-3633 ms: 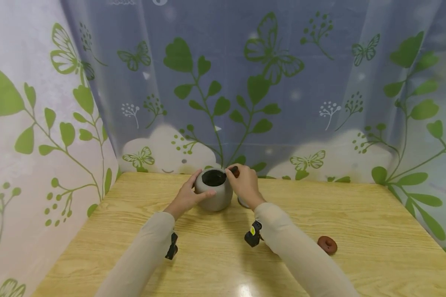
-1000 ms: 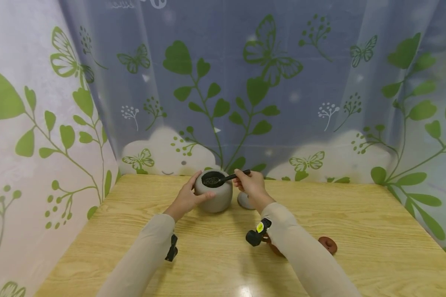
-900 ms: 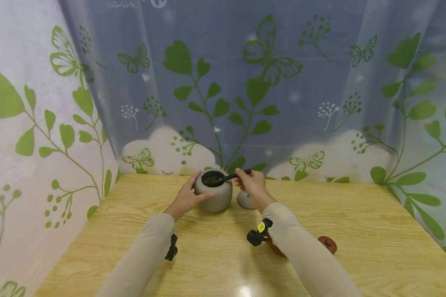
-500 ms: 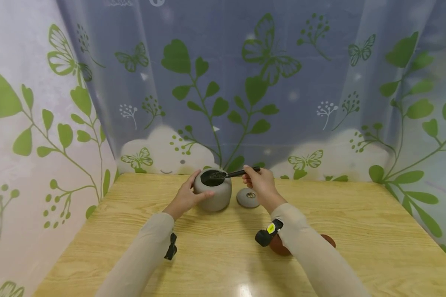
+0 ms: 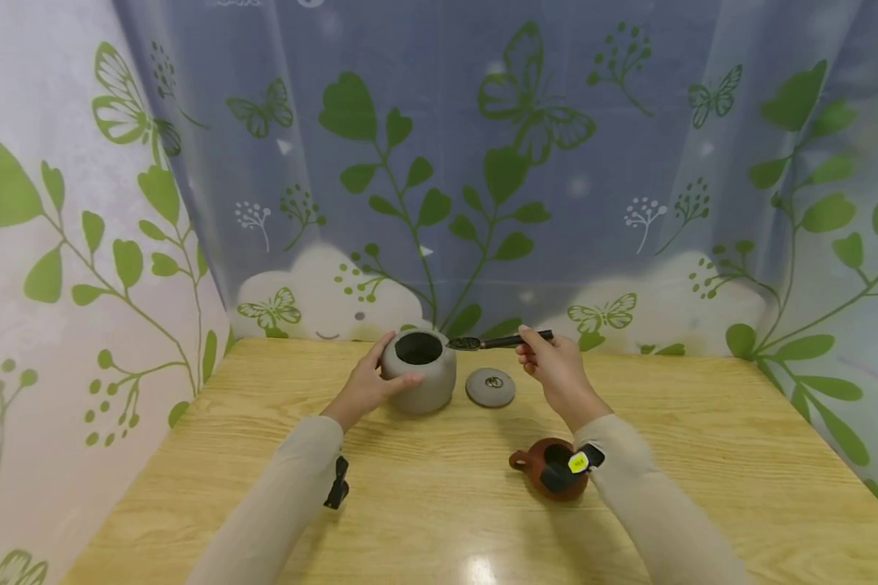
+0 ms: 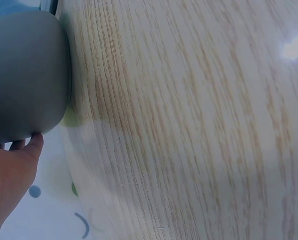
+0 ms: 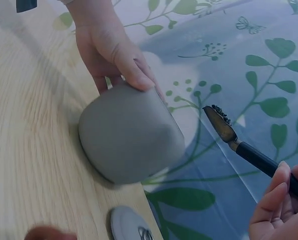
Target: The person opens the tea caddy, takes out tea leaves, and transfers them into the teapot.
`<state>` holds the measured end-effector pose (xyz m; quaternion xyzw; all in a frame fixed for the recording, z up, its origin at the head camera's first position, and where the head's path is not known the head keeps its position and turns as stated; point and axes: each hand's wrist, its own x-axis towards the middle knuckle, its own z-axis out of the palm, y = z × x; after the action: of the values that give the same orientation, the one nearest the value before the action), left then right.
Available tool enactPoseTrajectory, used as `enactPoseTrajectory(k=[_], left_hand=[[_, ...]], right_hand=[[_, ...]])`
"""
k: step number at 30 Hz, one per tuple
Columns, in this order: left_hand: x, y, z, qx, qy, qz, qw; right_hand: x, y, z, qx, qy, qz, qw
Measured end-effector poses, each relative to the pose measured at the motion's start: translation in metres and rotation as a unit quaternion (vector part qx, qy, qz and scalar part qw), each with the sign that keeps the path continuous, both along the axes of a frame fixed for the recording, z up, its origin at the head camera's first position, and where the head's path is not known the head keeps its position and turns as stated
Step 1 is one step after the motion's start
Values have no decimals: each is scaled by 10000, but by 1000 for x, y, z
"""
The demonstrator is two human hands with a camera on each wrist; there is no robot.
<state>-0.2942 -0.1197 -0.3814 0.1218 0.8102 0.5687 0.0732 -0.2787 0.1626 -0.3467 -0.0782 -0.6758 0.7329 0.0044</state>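
Note:
My left hand (image 5: 366, 392) grips the round grey canister (image 5: 430, 392), thumb across its front and fingers behind its far side. The canister stands uncovered on the table, its opening dark. In my right hand (image 5: 559, 375) I pinch the black handle of a small scoop (image 5: 503, 341), held level to the right of the canister's rim. Dark tea leaves (image 7: 222, 113) lie heaped in the scoop's blade, as the right wrist view shows. A reddish-brown teapot (image 5: 536, 466) sits lidless below my right wrist, partly covered by the wrist camera.
The canister's grey lid (image 5: 490, 388) lies flat on the wooden table (image 5: 424, 504) just right of the canister. A patterned curtain (image 5: 439, 162) closes off the back, with more patterned cloth at both sides.
My right hand has lifted the scoop out of the canister and carried it to the right. The lid and teapot now show, while my sleeve hides the brown ring-shaped thing. The left hand stays put.

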Motion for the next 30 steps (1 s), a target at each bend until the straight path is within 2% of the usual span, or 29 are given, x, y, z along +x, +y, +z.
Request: enactPoseTrajectory(k=[11,17,19,25,30], left_hand=[[0,-1,-1,-72,11,23,10000],[-2,-1,-2,-84,-11,8,10000],[-7,-1,-6,-74,-35,22,10000],[-23,-3,-29,-55,67,98,9999],[-26,-4,-36,-131,184,154,9996]], right_hand=[[27,46,-5,327,112,-183,9992],[44,66,-10,299,61,-182,9994],[50,72,-11,280,58,-182,9994],[68,92,-19,323,-50,-219,9992],[81,106,-27,393,-126,-265,9988]])
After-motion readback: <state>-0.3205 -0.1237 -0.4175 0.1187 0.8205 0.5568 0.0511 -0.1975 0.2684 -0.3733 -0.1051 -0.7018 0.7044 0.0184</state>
